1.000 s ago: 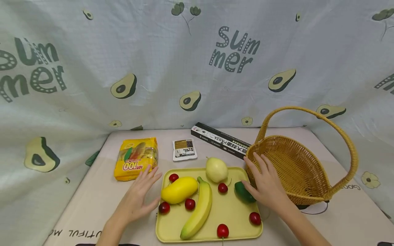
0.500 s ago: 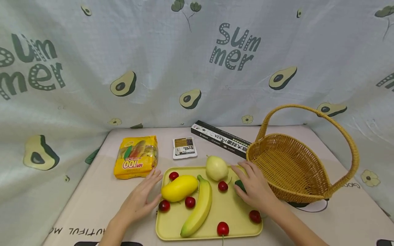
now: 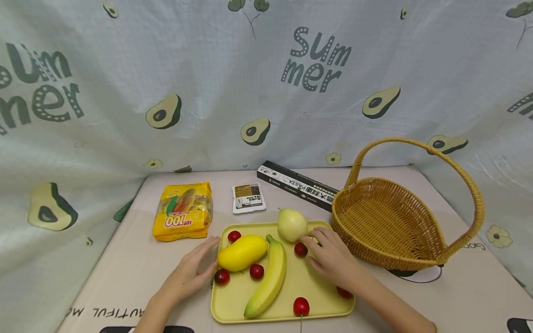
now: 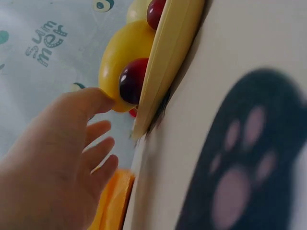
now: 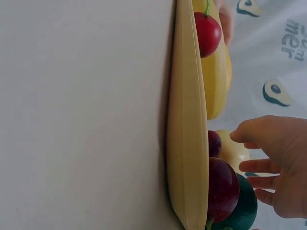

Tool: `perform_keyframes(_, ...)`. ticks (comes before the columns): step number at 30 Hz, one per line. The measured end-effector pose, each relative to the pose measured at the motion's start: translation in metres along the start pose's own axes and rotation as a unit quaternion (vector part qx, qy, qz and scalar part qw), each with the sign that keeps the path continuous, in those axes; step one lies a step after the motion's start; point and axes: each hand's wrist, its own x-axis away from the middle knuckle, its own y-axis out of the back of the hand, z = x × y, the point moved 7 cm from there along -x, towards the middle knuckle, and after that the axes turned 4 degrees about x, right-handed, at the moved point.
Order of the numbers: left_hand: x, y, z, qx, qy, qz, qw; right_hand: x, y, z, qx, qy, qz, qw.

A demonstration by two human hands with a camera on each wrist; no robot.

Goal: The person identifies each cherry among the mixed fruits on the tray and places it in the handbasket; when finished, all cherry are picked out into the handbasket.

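My right hand [image 3: 335, 256] is over the right side of a yellow tray [image 3: 287, 291], fingers loosely bent, with fingertips close to a dark red cherry [image 3: 300, 249] and a pale pear [image 3: 292, 225]. Beneath it, a dark green fruit [image 5: 245, 206] shows in the right wrist view, mostly hidden from the head. At the tray's left rim my left hand [image 3: 185, 276] stays with fingers relaxed, holding nothing. Its thumb overlaps a yellow mango [image 4: 117, 52] beside a cherry [image 4: 133, 80] in the left wrist view. A banana [image 3: 272, 273] lies across the tray's middle.
A wicker basket [image 3: 387, 226] with a tall handle stands right of the tray. Behind are a black pasta box [image 3: 297, 185] and a small white-brown packet [image 3: 248, 199]. A yellow candy bag [image 3: 183, 211] lies at left. More cherries [image 3: 301, 306] are on the tray.
My right hand has moved left and down from the basket's rim, across the green fruit toward the pear and cherry. My left hand has barely shifted.
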Motion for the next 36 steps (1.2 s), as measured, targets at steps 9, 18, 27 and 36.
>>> perform_keyframes(9,0.001,-0.006,0.007,0.054,0.031,0.025,0.9977,-0.003,-0.011,0.008,-0.008,0.011,0.002,1.0)
perform_keyframes(18,0.003,-0.015,0.013,0.071,0.042,0.054,0.9951,-0.002,-0.019,0.008,-0.005,0.006,0.01,1.0)
perform_keyframes(27,0.004,-0.018,0.017,0.057,0.073,0.076,0.9928,-0.003,-0.021,0.01,0.013,0.011,0.004,1.0)
perform_keyframes(36,0.003,-0.021,0.02,0.057,0.077,0.082,0.992,-0.003,-0.021,0.009,0.026,0.008,0.009,1.0)
